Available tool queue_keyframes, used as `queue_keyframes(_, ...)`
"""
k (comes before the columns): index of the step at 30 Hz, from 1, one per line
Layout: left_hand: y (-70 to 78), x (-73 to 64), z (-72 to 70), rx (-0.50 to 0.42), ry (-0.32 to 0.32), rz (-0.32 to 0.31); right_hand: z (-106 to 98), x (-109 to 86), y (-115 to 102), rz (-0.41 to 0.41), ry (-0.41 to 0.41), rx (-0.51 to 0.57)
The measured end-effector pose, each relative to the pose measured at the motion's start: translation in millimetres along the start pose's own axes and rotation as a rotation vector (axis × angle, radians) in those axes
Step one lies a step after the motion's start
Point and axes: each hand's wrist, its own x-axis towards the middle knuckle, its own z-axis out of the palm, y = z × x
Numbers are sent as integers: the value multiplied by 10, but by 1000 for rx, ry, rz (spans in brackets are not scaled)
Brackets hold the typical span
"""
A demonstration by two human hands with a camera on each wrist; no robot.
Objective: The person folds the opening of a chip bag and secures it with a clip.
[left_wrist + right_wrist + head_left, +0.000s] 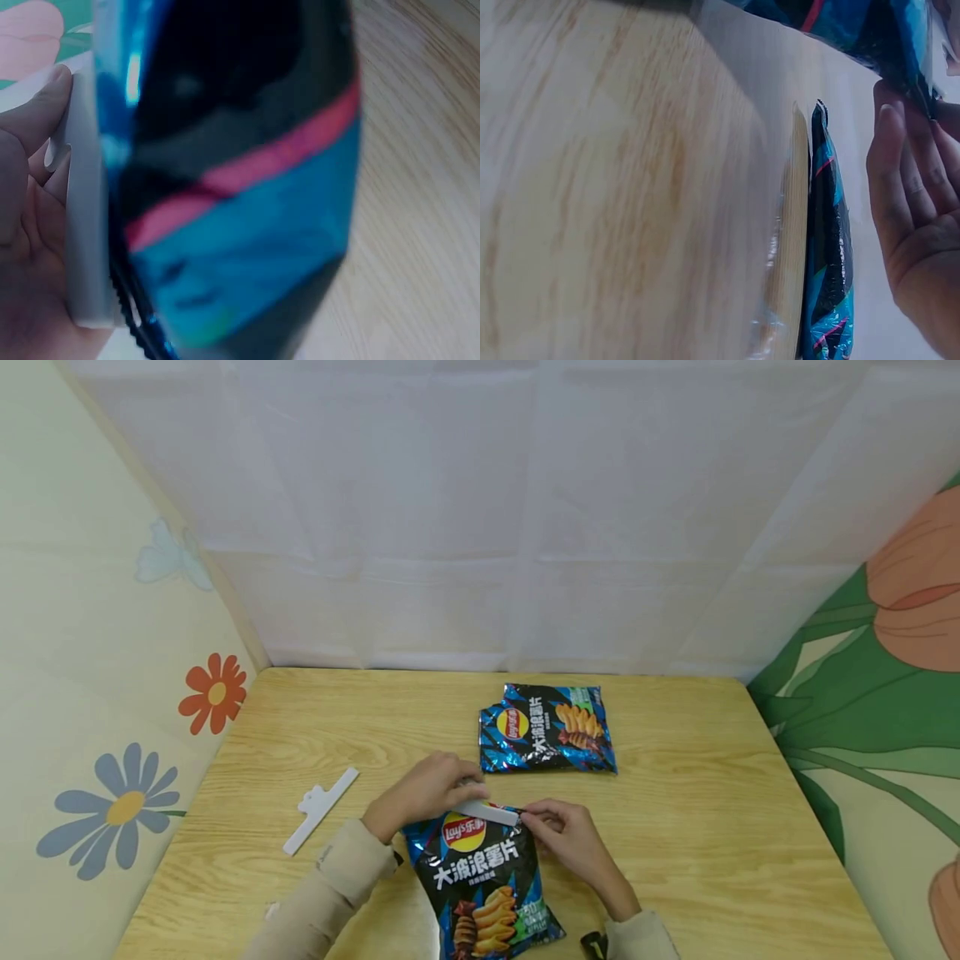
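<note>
A black and blue bag of Lay's potato chips (480,877) is held up near the front of the table, its printed face toward the head camera. Across its top edge lies a white bag clip (489,812), which my left hand (427,789) grips at the left part. The left wrist view shows the clip (86,232) against the bag's edge, thumb on its far part. At the bag's top right corner, my right hand (572,842) pinches the film. From the right wrist, fingers (921,165) meet the bag's corner (907,67). Whether the clip has clamped the film, I cannot tell.
Another chip bag (551,735) lies flat behind, turned sideways, with a notch at its upper left corner. A second white clip (321,810) rests on the wooden table (697,827) at left. A small white piece (272,910) shows beside the left sleeve. White cloth (420,527) hangs behind.
</note>
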Motion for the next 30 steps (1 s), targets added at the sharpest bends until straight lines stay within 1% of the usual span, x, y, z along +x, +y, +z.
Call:
queue_keyframes(7,7,20,49,-24,2,12,5,2,9,-21,4,-10)
queue_keyframes(11,10,32,68,-36,2,-2,4,-5,-5,-10,6,-15)
queue_keyframes(18,23,47,81,-50,9,-9,-18,-9,-33,16,-25,2)
queue_keyframes(25,24,55,93,-62,-7,-21,-15,-9,-36,27,-52,30)
queue_keyframes(27,25,57,94,-56,-10,-21,-4,-9,-24,26,-54,29)
queue_keyframes(30,32,55,97,-52,-8,-3,13,-5,-11,20,-58,25)
